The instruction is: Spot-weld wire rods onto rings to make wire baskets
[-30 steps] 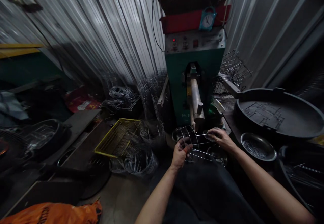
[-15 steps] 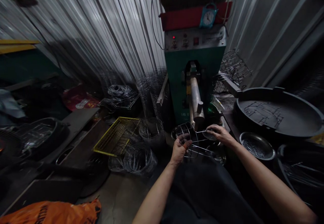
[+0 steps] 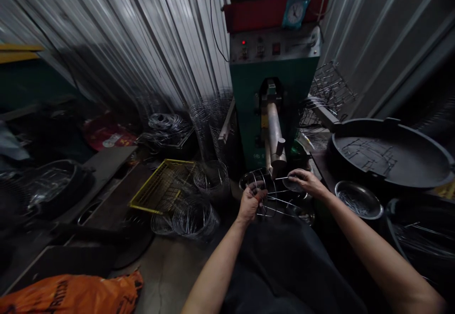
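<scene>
My left hand (image 3: 251, 202) is closed around a round wire frame (image 3: 284, 201) made of rings with straight rods reaching to the right. My right hand (image 3: 306, 182) pinches a thin metal rod (image 3: 282, 178), whose left end is at the frame, just under the tip of the machine's thick metal arm (image 3: 275, 129). Whether the rod touches that tip I cannot tell. The arm juts out from a green machine (image 3: 245, 82), which looks like a spot welder, with a red light lit on its panel. My fingers hide part of the frame.
Left of my hands stand wire coils (image 3: 195, 219) and a yellow wire basket (image 3: 149, 206). On the right are a steel bowl (image 3: 377, 212) of small metal pieces and a large round black pan (image 3: 408, 176) with wire parts. An orange bag (image 3: 81, 292) lies at lower left.
The view has tilted slightly downward. The wire frame has turned a little in my left hand, and its rods sit at different angles. My right hand keeps its pinch by the arm's tip.
</scene>
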The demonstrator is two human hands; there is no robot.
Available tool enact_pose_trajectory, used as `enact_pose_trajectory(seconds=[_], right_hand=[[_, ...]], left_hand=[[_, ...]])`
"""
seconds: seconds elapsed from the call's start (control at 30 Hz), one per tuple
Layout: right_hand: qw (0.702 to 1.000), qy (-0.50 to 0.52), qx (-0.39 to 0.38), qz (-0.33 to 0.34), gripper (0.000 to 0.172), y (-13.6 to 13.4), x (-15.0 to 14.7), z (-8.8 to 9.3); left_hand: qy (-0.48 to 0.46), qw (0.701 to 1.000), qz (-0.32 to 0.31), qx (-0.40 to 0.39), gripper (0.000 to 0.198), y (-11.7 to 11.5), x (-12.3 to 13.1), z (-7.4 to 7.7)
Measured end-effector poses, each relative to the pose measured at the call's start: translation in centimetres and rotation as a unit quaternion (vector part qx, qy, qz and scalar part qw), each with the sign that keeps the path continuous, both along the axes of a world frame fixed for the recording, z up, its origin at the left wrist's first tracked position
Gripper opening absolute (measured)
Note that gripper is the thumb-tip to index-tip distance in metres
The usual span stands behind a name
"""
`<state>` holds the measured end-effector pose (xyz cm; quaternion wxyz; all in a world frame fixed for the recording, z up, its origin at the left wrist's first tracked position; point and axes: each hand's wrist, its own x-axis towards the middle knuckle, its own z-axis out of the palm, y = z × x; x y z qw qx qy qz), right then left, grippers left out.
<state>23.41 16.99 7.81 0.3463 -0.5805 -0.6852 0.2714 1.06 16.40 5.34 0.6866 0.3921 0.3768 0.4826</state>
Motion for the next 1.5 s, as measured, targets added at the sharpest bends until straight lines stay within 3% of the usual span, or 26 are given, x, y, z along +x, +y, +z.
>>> enact_pose_trajectory(seconds=[0.27, 0.4, 0.53, 0.7, 1.0, 1.5], right_hand=[[0.996, -0.064, 0.066, 0.003, 0.023, 0.0, 0.8, -0.4], [0.986, -0.153, 0.067, -0.029, 0.02, -0.3, 3.9, -2.8], [0.993, -0.109, 0.02, -0.049, 0.023, -0.7, 5.7, -5.6], [0.993, -0.075, 0.045, -0.078, 0.021, -0.6, 5.4, -7.5], [0.987, -0.079, 0.097, -0.1, 0.021, -0.4, 4.7, -7.9], [0.987, -0.081, 0.1, -0.097, 0.019, 0.0, 5.2, -8.3]], left_hand=[[-0.005, 1.0, -0.021, 0.014, 0.04, 0.4, -0.3, -0.2], [-0.005, 1.0, -0.024, 0.014, 0.04, 0.4, -0.3, -0.2], [-0.005, 1.0, -0.023, 0.002, 0.04, 0.4, -0.4, 0.0], [0.003, 1.0, -0.03, 0.005, 0.038, 0.5, -0.5, 0.0], [0.002, 1.0, -0.021, 0.003, 0.04, 0.5, -0.4, -0.6], [-0.006, 1.0, -0.024, -0.001, 0.04, 0.6, -0.3, -0.5]])
